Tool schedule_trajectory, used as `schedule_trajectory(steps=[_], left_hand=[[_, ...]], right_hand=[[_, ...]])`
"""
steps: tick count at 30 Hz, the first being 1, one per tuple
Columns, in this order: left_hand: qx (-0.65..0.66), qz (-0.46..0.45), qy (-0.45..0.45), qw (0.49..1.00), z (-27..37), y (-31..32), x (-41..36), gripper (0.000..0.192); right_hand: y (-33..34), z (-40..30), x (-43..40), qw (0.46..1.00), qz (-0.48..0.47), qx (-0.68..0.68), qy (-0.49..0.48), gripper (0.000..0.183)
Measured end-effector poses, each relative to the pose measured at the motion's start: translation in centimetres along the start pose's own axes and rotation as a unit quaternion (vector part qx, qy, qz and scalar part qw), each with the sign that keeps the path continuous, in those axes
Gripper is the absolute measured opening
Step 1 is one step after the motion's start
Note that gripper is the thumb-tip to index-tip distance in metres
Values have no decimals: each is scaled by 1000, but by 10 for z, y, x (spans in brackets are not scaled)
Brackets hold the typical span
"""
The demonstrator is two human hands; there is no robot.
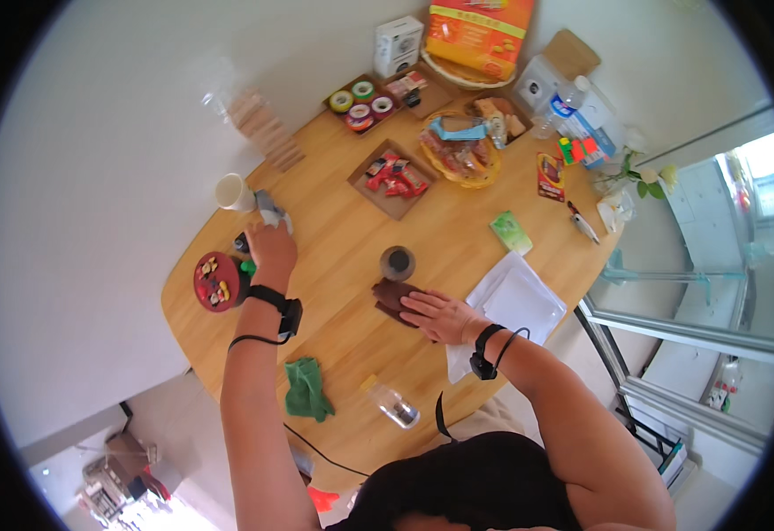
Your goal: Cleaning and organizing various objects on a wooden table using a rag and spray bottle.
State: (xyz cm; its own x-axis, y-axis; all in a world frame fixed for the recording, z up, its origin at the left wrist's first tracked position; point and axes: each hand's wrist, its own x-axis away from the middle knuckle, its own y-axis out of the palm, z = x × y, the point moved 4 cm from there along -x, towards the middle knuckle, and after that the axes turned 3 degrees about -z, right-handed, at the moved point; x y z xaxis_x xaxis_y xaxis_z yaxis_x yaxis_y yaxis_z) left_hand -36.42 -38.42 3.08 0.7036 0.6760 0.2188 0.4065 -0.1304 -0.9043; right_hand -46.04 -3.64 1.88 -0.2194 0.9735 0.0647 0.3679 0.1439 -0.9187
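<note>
My left hand closes on a grey, crumpled item whose kind I cannot make out, beside a pale paper cup. A small dark bottle and a round red tin with cartoon figures on its lid are near that hand. Over a brown cloth my right hand lies palm down, fingers stretched out; its thumb and any grip are hidden. Just beyond the cloth is a round grey-rimmed container with a dark middle.
White papers and a green packet lie to the right. Nearer me are a green cloth and a clear bottle on its side. Boxes of red packets and tape rolls sit farther back, by a snack basket.
</note>
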Motion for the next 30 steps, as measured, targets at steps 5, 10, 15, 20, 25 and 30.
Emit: schedule_trajectory(steps=[5,10,15,20,25,30], left_hand=[[-48,-18,-30,998,-13,2,18,34],[19,-43,-63,997,-23,-16,22,44],[189,86,-117,971,-54,-39,9,26],[222,325,-168,904,-92,-43,1,27],[380,123,-199,895,-124,3,-13,27],[299,87,-193,931,-138,7,9,25]], right_hand=[[-5,-7,-5,1000,26,16,-8,53],[-8,-6,-2,999,48,13,-9,50],[-5,-5,-3,997,70,14,-9,49],[-3,-6,-5,997,70,10,2,49],[-4,-6,-8,998,66,7,-2,49],[-5,-4,-7,998,63,11,1,49]])
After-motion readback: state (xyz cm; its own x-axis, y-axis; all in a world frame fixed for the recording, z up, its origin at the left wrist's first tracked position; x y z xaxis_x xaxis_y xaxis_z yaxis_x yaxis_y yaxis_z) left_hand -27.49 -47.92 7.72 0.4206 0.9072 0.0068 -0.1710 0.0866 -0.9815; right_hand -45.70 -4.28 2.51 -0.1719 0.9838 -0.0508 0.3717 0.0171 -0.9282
